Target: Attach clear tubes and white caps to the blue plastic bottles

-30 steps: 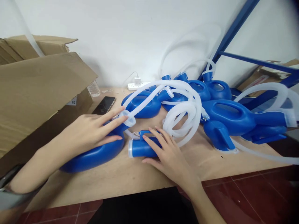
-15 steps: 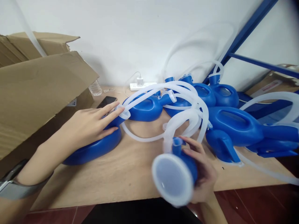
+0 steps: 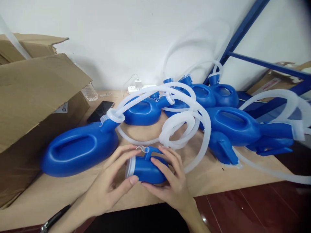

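Note:
Near the front of the table, both hands are on a small blue urinal cup (image 3: 149, 171) with a stub handle and a translucent lid (image 3: 130, 166) at its left end. My left hand (image 3: 114, 179) pinches the lid end, thumb below and fingers at the top. My right hand (image 3: 173, 176) wraps round the rounded right end. To the left lies a large blue urinal bottle (image 3: 80, 150) on its side. A translucent hose (image 3: 201, 139) runs from its capped neck and coils behind the cup.
Several more blue urinal bottles (image 3: 233, 124) with hoses lie at the back and right. A cardboard box (image 3: 41, 94) stands at the left. A phone (image 3: 100, 111), a plastic bottle (image 3: 90, 92) and a white power strip (image 3: 132, 90) are at the back. A blue metal frame (image 3: 243, 35) rises at the right.
My left hand has left the large bottle's neck and come to the cup's lid end. The cup in my right hand has turned, its lid now facing left, and moved left.

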`<action>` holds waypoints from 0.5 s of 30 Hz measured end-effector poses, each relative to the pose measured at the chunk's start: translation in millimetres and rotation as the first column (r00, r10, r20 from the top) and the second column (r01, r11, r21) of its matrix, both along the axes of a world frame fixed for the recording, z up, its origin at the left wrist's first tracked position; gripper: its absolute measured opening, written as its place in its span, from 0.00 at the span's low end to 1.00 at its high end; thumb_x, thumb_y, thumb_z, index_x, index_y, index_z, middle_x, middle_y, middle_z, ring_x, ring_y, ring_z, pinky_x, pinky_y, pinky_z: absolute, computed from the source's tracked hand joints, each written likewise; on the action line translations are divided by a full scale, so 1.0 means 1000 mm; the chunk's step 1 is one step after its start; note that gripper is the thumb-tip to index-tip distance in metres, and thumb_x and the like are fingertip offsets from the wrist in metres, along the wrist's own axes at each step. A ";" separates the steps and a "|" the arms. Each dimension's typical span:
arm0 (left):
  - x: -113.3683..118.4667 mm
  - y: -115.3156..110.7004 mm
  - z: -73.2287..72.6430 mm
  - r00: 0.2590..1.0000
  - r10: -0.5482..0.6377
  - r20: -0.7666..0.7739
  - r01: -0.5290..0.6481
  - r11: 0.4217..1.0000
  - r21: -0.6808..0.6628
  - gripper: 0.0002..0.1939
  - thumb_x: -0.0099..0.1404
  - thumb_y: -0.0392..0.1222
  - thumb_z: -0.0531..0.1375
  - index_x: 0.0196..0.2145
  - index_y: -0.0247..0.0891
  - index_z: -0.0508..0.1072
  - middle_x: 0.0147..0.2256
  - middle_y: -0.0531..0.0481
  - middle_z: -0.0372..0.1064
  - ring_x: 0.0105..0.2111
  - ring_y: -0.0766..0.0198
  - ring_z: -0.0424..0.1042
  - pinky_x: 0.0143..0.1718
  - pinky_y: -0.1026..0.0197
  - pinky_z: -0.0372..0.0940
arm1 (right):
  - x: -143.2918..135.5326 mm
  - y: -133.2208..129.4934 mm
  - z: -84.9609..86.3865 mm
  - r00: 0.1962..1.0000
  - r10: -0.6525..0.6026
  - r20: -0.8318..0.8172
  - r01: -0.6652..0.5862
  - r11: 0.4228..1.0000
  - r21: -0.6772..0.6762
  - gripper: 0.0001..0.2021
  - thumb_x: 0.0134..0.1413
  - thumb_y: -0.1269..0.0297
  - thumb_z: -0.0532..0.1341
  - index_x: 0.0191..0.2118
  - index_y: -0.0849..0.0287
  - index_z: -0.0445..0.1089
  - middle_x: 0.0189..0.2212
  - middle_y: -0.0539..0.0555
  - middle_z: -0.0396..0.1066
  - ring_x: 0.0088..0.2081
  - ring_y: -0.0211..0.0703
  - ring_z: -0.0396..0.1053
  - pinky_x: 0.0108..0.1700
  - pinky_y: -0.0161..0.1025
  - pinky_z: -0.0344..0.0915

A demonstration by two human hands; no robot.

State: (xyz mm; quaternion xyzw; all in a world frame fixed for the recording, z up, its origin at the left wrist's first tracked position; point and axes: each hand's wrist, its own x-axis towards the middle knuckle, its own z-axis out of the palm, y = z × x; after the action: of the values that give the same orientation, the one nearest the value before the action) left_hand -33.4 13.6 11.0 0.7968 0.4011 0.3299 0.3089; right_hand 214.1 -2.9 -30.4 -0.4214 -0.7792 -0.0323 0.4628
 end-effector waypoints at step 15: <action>-0.012 0.058 -0.016 0.906 0.076 0.416 0.138 0.877 -0.461 0.38 0.63 0.48 0.77 0.67 0.51 0.68 0.54 0.45 0.77 0.55 0.51 0.80 0.52 0.52 0.79 | 0.046 0.010 0.010 0.963 -0.177 0.204 0.155 0.980 0.121 0.36 0.63 0.50 0.74 0.71 0.57 0.65 0.62 0.68 0.71 0.67 0.68 0.69 0.64 0.65 0.74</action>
State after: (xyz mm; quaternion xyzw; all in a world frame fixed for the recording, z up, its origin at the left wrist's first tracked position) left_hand -45.9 71.7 -5.0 0.6114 0.3807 0.3790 0.5811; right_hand 260.3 7.5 -20.7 -0.4546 -0.7837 -0.1569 0.3932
